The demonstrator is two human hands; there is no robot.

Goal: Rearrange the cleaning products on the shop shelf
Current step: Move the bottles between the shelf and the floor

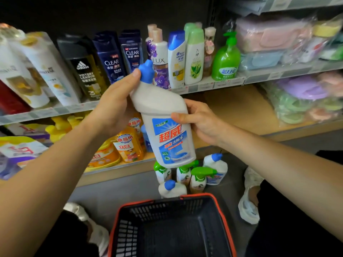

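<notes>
I hold a white toilet-cleaner bottle (167,130) with a blue angled cap and a blue label upright in front of the shelves. My left hand (117,106) grips its neck just below the cap. My right hand (199,121) grips the body from the right side. On the floor beneath it stand two more white bottles with blue caps (216,166) and three spray bottles with green triggers (198,178). The wooden lower shelf (239,112) behind my right hand is bare.
Shampoo bottles and a green soap dispenser (226,58) line the upper shelf. Orange dish-soap bottles (129,145) and refill pouches fill the lower shelf's left part. A dark basket with a red rim (172,229) sits on the floor near me, between my white shoes. Bagged plastic goods lie at right.
</notes>
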